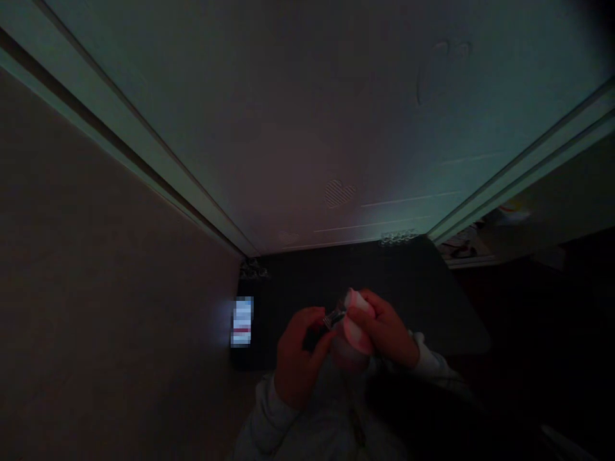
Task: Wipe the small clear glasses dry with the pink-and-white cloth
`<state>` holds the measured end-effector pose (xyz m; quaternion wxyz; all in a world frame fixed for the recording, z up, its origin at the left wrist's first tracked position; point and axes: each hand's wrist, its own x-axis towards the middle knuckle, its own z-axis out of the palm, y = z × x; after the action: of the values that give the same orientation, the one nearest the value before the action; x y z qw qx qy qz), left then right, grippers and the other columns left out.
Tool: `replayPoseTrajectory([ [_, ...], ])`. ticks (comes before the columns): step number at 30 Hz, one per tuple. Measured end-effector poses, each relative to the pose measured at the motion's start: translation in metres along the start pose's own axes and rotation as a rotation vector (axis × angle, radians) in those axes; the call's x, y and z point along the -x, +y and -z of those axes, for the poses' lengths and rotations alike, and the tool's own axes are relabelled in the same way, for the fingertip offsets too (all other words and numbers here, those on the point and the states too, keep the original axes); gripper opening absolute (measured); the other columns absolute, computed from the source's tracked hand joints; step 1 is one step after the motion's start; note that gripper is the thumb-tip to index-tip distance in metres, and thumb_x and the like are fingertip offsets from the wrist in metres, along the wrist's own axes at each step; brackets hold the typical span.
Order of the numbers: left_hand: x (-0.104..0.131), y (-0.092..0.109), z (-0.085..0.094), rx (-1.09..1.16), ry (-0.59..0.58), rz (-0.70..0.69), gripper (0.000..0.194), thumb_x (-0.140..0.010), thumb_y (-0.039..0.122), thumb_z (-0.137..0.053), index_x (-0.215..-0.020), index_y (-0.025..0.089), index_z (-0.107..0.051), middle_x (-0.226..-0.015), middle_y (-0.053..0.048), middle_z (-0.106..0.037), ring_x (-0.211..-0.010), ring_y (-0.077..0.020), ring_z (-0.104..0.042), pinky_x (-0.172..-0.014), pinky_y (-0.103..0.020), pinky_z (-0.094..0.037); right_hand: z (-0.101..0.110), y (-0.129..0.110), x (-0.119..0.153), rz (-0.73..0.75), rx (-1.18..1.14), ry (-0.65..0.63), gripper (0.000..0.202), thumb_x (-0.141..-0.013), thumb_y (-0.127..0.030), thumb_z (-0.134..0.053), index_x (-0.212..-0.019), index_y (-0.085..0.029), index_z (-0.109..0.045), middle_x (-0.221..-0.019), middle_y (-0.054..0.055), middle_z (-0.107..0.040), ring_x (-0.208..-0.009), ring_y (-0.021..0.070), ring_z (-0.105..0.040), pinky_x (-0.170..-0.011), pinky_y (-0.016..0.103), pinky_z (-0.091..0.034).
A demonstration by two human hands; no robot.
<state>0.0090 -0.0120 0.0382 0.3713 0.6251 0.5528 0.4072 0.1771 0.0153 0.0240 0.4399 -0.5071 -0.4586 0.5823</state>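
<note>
My left hand (298, 352) is curled, its finger and thumb at the edge of a small clear, shiny piece (335, 317), which looks like crinkled plastic. My right hand (387, 330) is closed round a soft-looking pink and white object (358, 330) with a pink rim; its kind is hard to make out in the dim light. The clear piece sticks out from the upper left of the pink and white object, between my two hands. Part of the object is hidden behind my right thumb and fingers.
Beneath my hands is a dark tabletop (418, 288) against a pale panel (288, 128) with a heart relief (339, 193). A lit phone (242, 322) stands at the table's left edge. Clear bumpy pieces (398, 237) lie along the back edge. A shelf with items (464, 243) is at right.
</note>
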Motion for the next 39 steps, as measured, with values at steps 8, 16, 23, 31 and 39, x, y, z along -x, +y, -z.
replayPoseTrajectory([
  [8,0.002,-0.008,-0.001,-0.224,0.009,-0.174,0.021,-0.080,0.021,-0.062,-0.101,0.022,-0.060,-0.098,-0.008,-0.069,-0.091,-0.0231,-0.065,-0.081,-0.038,-0.053,-0.001,0.004,0.001,0.013,-0.007,-0.009,0.020,-0.073,-0.039,-0.063,-0.074,-0.019,-0.060,-0.067,-0.001,-0.057,-0.061,0.0145,-0.052,-0.055,0.025,-0.043],
  [16,0.004,-0.013,-0.002,-0.318,-0.003,-0.186,0.021,-0.079,0.024,-0.065,-0.100,0.021,-0.062,-0.093,-0.008,-0.072,-0.087,-0.0241,-0.066,-0.078,-0.037,-0.054,-0.001,-0.002,0.000,-0.016,0.004,-0.036,0.016,-0.072,-0.034,-0.061,-0.070,-0.018,-0.057,-0.063,-0.003,-0.052,-0.057,0.0124,-0.047,-0.053,0.024,-0.040],
  [23,0.008,-0.006,-0.003,-0.102,0.019,0.038,0.022,-0.074,0.027,-0.068,-0.095,0.021,-0.064,-0.091,-0.005,-0.071,-0.080,-0.0210,-0.065,-0.075,-0.035,-0.052,-0.002,-0.009,-0.001,0.059,0.090,-0.060,0.013,-0.072,-0.030,-0.059,-0.066,-0.019,-0.055,-0.060,-0.003,-0.051,-0.055,0.0124,-0.047,-0.051,0.024,-0.038],
  [31,0.004,-0.007,-0.006,0.412,-0.098,0.420,0.026,-0.070,0.034,-0.070,-0.088,0.018,-0.061,-0.077,-0.002,-0.066,-0.071,-0.0169,-0.060,-0.068,-0.029,-0.047,0.000,-0.006,0.000,0.116,0.172,-0.084,0.012,-0.073,-0.030,-0.057,-0.069,-0.019,-0.056,-0.063,-0.002,-0.053,-0.059,0.0141,-0.050,-0.055,0.025,-0.041],
  [39,-0.002,-0.007,-0.011,0.579,-0.250,0.453,0.053,-0.082,0.064,-0.041,-0.063,0.017,-0.057,-0.056,0.000,-0.056,-0.058,-0.0150,-0.051,-0.063,-0.029,-0.041,0.002,0.002,0.002,0.277,0.319,-0.104,0.010,-0.075,-0.028,-0.059,-0.069,-0.020,-0.057,-0.065,-0.001,-0.056,-0.061,0.0156,-0.053,-0.058,0.026,-0.043],
])
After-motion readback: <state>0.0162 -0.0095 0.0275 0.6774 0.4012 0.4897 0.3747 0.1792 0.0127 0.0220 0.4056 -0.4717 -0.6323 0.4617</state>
